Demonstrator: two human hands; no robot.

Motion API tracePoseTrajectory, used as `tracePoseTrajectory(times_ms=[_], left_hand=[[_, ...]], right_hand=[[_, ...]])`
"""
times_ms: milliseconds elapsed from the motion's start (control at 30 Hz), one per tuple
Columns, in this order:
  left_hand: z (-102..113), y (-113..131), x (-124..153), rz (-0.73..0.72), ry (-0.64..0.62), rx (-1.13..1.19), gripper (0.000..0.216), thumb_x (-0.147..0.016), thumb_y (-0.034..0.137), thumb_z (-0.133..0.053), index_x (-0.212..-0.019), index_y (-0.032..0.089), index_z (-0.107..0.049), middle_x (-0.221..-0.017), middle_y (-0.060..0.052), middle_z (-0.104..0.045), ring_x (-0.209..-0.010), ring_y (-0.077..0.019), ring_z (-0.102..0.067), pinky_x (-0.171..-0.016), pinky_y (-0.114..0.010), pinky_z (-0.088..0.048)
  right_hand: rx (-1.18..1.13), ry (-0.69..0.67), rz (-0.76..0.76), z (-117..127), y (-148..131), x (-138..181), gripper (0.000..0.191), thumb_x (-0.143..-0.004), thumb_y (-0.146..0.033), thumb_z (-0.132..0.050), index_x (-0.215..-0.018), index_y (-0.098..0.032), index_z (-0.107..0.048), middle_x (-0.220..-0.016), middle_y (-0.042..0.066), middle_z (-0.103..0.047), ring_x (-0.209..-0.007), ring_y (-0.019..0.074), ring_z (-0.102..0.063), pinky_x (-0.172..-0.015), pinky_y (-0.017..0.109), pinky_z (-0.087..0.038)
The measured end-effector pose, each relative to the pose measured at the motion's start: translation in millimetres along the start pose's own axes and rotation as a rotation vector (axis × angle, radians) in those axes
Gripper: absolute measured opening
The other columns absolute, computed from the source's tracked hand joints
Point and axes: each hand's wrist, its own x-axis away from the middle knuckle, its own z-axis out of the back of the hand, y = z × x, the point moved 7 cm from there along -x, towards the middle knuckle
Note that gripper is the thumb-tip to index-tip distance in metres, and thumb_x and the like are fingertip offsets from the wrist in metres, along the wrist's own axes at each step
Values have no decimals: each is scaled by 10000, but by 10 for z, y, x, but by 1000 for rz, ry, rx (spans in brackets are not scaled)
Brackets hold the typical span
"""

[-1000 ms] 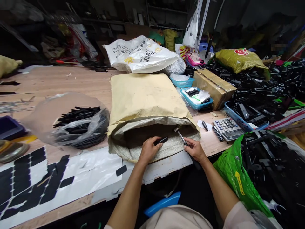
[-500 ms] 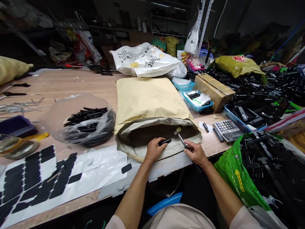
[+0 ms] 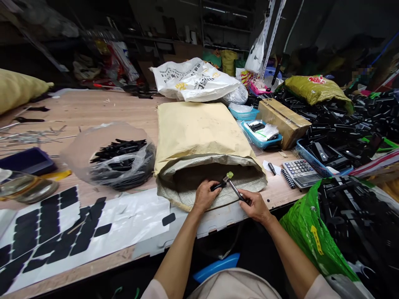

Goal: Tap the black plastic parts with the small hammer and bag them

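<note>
My left hand point(image 3: 205, 196) is closed on a narrow black piece point(image 3: 218, 186), its exact kind unclear at this size. In my right hand point(image 3: 254, 205) is a small hammer point(image 3: 234, 189) with a silver shaft and a translucent yellow-green end on its head. The hammer head is close to the tip of the black piece; whether they touch I cannot tell. Both hands are at the front lip of a large tan sack point(image 3: 202, 128), which lies on the table with its pale mouth gaping toward me. Shadow hides the sack's inside.
Left of the sack sits a clear plastic bag point(image 3: 124, 174) of black pieces, with black pads on white sheets point(image 3: 131, 216) before it. A calculator point(image 3: 301, 170), cardboard box point(image 3: 283, 120) and blue baskets point(image 3: 264, 143) stand right. A green sack point(image 3: 301, 222) of black parts is near my right arm.
The hammer head has swung left toward the black piece, and that piece has tilted up at its tip. The whole view has shifted slightly, with the sack otherwise unmoved.
</note>
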Motion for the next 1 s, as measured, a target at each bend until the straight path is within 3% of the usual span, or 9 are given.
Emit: tracePoseTrajectory(times_ms=[233, 467, 600, 700, 767, 900, 1000], left_hand=[[-5, -10, 5, 16, -11, 1, 254, -797, 270, -674, -1029, 209, -756, -923, -54, -684, -896, -202, -615, -833, -304, -465], [4, 19, 13, 12, 0, -41, 212, -805, 274, -687, -998, 212, -750, -914, -53, -679, -904, -214, -614, -847, -321, -458], [26, 42, 16, -2, -16, 18, 237, -837, 310, -647, -1033, 220, -745, -894, -50, -654, -912, -219, -606, -855, -330, -453], [91, 132, 85, -64, 24, 204, 276, -880, 397, -581, -1020, 216, -735, -921, -52, -635, -933, -210, -589, -878, -326, -446], [92, 170, 189, -14, 0, 430, 367, -895, 496, -545, -1002, 191, -719, -891, -49, -613, -862, -189, -569, -815, -307, -450], [-15, 259, 585, 290, -152, 1013, 517, -869, 635, -552, -1002, 149, -666, -727, -10, -533, -648, -124, -456, -633, -258, -385], [-66, 434, 985, 353, -338, 1215, 473, -870, 600, -602, -987, 145, -660, -644, 5, -515, -613, -108, -423, -613, -241, -338]], right_hand=[[27, -70, 18, -75, -28, -53, 442, -797, -207, -612, -1227, -203, -715, -598, -42, -487, -529, 115, -414, -531, 231, -379], [-66, 0, -67, 144, 314, -146, 431, -808, -259, -632, -1221, -164, -713, -591, -50, -466, -507, 101, -399, -494, 224, -340], [-270, 35, -160, 163, 509, -168, 452, -800, -310, -639, -1214, -138, -698, -597, -40, -532, -521, 118, -490, -520, 239, -412], [-345, 40, -173, 147, 530, -186, 463, -778, -306, -648, -1205, -134, -692, -625, -26, -600, -547, 130, -551, -559, 259, -463], [-360, 40, -177, 143, 525, -194, 469, -768, -295, -651, -1206, -131, -689, -623, -28, -606, -545, 128, -558, -558, 257, -468], [-373, 42, -178, 156, 521, -197, 470, -765, -281, -655, -1204, -118, -689, -606, -41, -588, -534, 118, -549, -558, 248, -466], [-377, 46, -170, 165, 519, -198, 459, -752, -273, -660, -1182, -117, -699, -605, -42, -574, -530, 113, -535, -556, 246, -462]])
